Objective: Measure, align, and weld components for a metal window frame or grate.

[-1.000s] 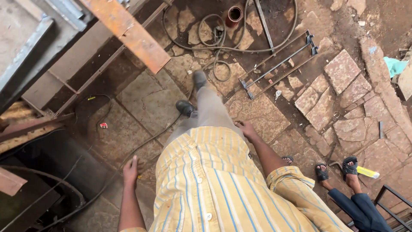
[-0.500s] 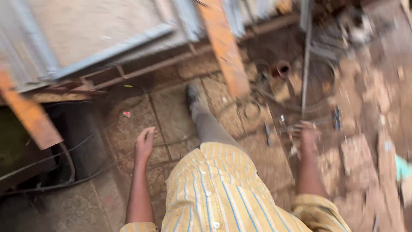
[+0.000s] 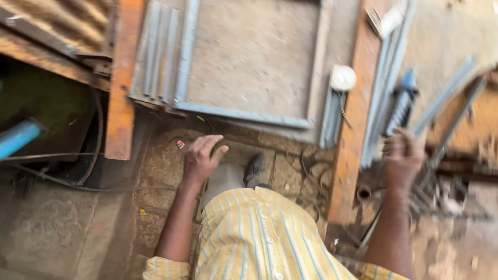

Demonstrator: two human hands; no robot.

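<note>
I look down over my yellow striped shirt (image 3: 259, 238). My left hand (image 3: 202, 155) hangs open with fingers spread, just above the stone floor (image 3: 161, 166) and close to my grey trouser leg and black shoe (image 3: 254, 168). It holds nothing. My right hand (image 3: 402, 158) is blurred, its fingers curled around a thin grey metal rod (image 3: 456, 119) that slants up to the right. A grey metal frame with a flat panel (image 3: 249, 57) lies ahead of both hands.
Two rusty orange steel beams (image 3: 120, 78) (image 3: 358, 129) run away from me either side of the frame. Grey angle bars (image 3: 161, 57), a white round object (image 3: 343, 78) and a blue-topped tool (image 3: 402, 103) lie near them. A blue pipe (image 3: 18, 136) and black cables (image 3: 78, 176) are at left.
The view has swung left and closer to the metal frame. My right hand went from reaching toward the rods on the floor to curling around one. My left hand stays open beside my leg.
</note>
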